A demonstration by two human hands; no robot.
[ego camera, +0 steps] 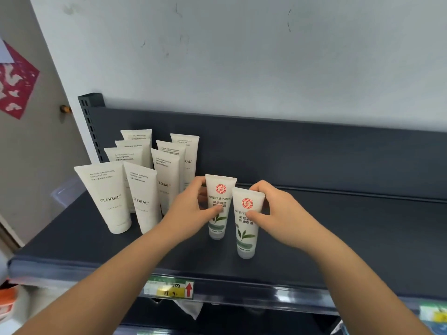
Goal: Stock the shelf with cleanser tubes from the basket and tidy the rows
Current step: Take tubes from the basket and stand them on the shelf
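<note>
Head view showed left hand and right hand each gripping one white green-leaf plastic cleanser tube, aligning them upright on the dark shelf; releasing gently probably comes next.

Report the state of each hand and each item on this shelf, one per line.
rear leaf tube, upright on its cap, held.
front leaf tube, upright on its cap, held.
left hand, grips rear leaf tube.
right hand, grips front leaf tube.
FLORAL tubes, upright on caps, in rows at left, untouched.
price tag, on shelf edge, text blurred.
</note>
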